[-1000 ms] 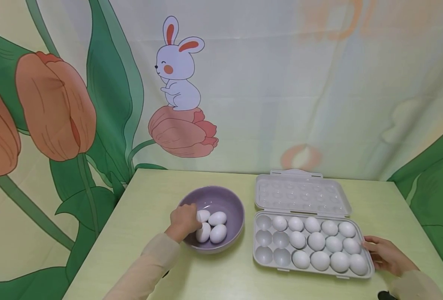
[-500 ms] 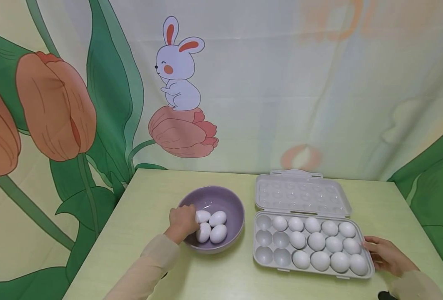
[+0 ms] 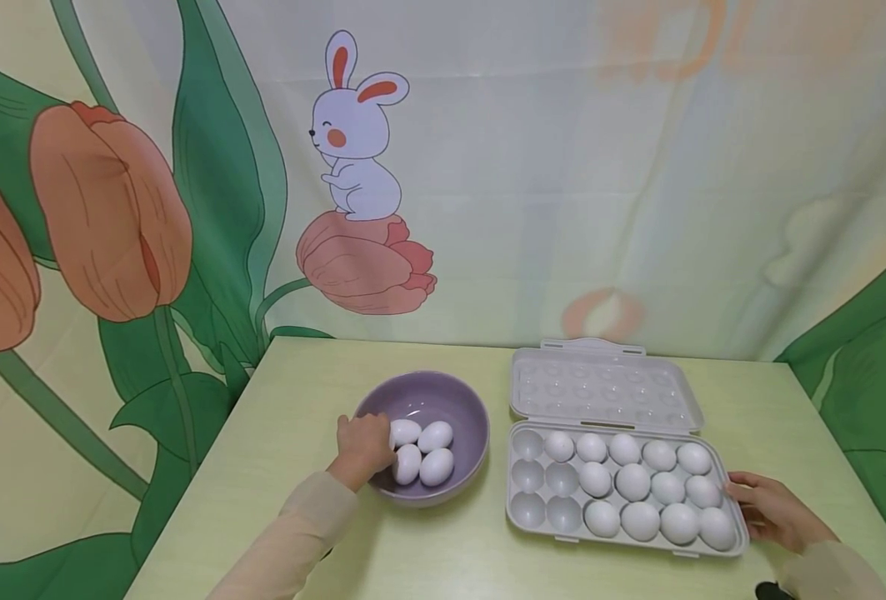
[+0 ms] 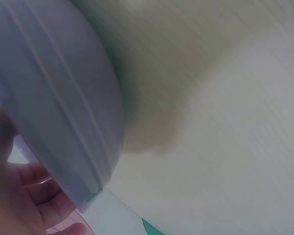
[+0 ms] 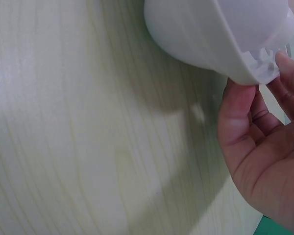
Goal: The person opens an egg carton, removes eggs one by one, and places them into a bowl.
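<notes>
My left hand (image 3: 366, 446) reaches over the left rim of a purple bowl (image 3: 468, 400). Several white eggs (image 3: 436, 467) lie in the bowl, against the thumb side of this hand. In the left wrist view the left hand's fingers (image 4: 34, 191) bend behind the bowl's edge; their tips are hidden, and whether they hold an egg cannot be seen. My right hand (image 3: 776, 510) grips the right end of a grey plastic egg carton (image 3: 543, 533). The right wrist view has its thumb and fingers pinching the carton's edge (image 5: 240, 68).
White eggs (image 3: 640, 521) fill most of the carton's cups; several cups at its left end (image 3: 528, 477) hold none. Its lid (image 3: 600, 387) lies folded back behind it. A printed curtain (image 3: 488, 208) hangs behind the pale wooden table (image 3: 458, 550).
My left hand has shifted slightly left at the bowl's rim, uncovering a little more of the nearest eggs. The right hand and the carton have stayed put.
</notes>
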Demonstrator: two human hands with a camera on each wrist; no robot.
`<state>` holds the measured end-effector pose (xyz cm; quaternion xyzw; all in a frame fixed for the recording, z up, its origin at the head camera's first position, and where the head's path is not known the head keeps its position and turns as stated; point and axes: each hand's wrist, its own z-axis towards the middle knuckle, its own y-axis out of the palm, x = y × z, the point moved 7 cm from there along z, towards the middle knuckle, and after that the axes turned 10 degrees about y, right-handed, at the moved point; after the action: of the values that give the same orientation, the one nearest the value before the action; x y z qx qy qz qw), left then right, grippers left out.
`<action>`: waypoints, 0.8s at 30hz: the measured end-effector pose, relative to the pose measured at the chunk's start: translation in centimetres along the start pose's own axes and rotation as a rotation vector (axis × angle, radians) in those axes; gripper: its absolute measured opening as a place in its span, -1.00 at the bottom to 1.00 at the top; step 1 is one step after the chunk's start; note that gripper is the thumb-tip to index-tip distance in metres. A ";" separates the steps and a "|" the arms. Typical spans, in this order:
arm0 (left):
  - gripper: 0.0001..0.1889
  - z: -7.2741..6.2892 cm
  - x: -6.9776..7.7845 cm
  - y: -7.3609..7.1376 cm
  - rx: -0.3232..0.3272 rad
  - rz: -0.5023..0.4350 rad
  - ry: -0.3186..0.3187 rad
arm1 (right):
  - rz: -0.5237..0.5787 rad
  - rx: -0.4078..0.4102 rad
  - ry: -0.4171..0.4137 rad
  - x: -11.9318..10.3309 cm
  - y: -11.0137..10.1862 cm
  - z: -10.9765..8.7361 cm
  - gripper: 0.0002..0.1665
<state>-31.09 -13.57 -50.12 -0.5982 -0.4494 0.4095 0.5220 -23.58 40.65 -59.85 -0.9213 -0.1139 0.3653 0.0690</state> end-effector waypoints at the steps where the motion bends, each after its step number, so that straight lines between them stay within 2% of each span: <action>1: -0.59 0.0 0.0 0.1 -0.002 0.004 0.001 | -0.002 -0.001 -0.002 0.0 0.0 0.0 -0.15; 13: -0.60 0.0 0.2 0.5 -0.020 0.034 0.002 | 0.001 -0.012 -0.010 -0.1 0.1 -0.2 -0.17; 24: -0.63 0.3 0.2 1.1 -0.005 0.039 -0.008 | -0.013 -0.010 -0.014 -0.2 0.2 -0.4 -0.18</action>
<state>-31.25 -13.38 -51.31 -0.6066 -0.4409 0.4205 0.5107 -23.44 40.43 -59.49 -0.9184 -0.1221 0.3706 0.0657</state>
